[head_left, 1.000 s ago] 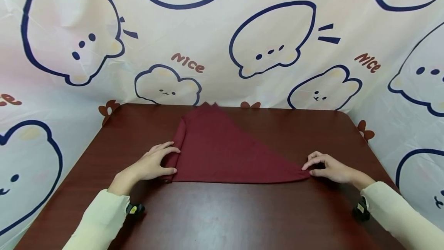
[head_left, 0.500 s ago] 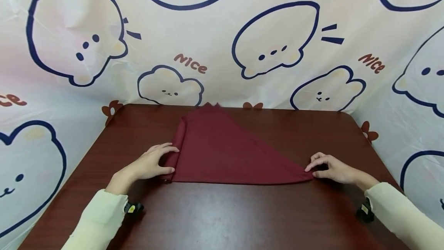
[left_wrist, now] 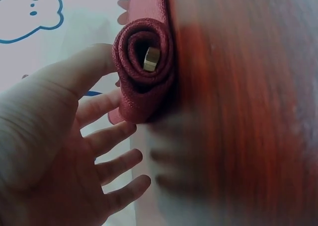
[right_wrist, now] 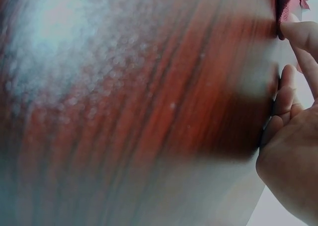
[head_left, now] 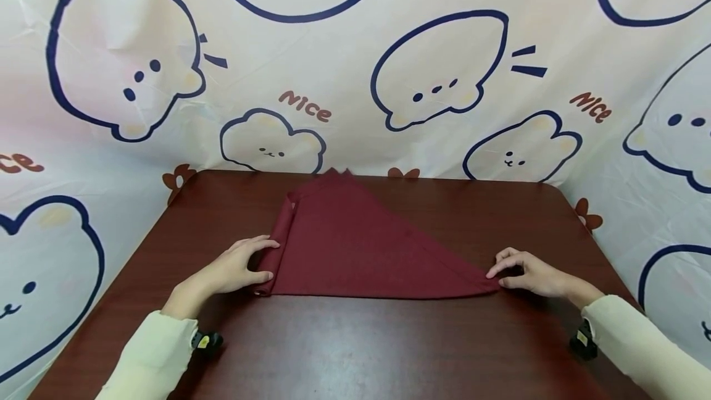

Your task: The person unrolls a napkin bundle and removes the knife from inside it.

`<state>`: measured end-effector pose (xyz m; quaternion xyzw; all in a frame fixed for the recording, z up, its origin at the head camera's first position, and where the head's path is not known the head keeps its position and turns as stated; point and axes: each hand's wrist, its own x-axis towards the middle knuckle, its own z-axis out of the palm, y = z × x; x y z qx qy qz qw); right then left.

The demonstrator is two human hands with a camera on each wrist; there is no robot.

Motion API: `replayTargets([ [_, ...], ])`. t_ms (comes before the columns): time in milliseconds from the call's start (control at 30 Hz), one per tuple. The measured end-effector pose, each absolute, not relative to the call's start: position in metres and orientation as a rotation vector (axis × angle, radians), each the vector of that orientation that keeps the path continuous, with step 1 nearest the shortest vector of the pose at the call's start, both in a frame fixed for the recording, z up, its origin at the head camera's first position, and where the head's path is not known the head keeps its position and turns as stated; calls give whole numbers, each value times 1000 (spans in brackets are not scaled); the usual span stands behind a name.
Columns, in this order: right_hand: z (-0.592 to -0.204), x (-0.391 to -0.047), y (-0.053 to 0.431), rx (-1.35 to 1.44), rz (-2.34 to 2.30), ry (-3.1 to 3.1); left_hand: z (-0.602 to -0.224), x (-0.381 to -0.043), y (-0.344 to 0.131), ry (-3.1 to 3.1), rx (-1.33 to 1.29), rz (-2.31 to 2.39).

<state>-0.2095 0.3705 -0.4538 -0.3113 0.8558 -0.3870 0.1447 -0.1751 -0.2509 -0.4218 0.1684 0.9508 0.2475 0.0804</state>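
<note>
A dark red cloth (head_left: 361, 252) lies on the table in a roughly triangular shape, its left edge wound into a roll (head_left: 276, 239). My left hand (head_left: 230, 270) touches the near part of this roll with thumb and fingertips, its fingers spread and only slightly bent. In the left wrist view, the roll's end shows spiral layers with a small gold-coloured piece (left_wrist: 151, 59) inside. On the right, my right hand (head_left: 530, 273) pinches the cloth's pointed corner between thumb and fingers. That corner is only partly visible in the right wrist view.
The brown wooden table (head_left: 355, 350) extends around the cloth on all sides. Behind it and at both sides hangs a pale curtain (head_left: 344, 60) with cartoon outlines. Each wrist wears a dark band with a small camera. The cloth's far tip lies close to the table's back edge.
My left hand has moved slightly left, and the rolled edge has shifted left with it. My right hand keeps its pinch on the corner in about the same place.
</note>
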Motion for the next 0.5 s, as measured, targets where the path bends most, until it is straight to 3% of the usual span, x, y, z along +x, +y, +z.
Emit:
replayTargets([
  [500,-455,-209,371,-859,-1094,2486,-425,-173,-257,2826,538,774],
])
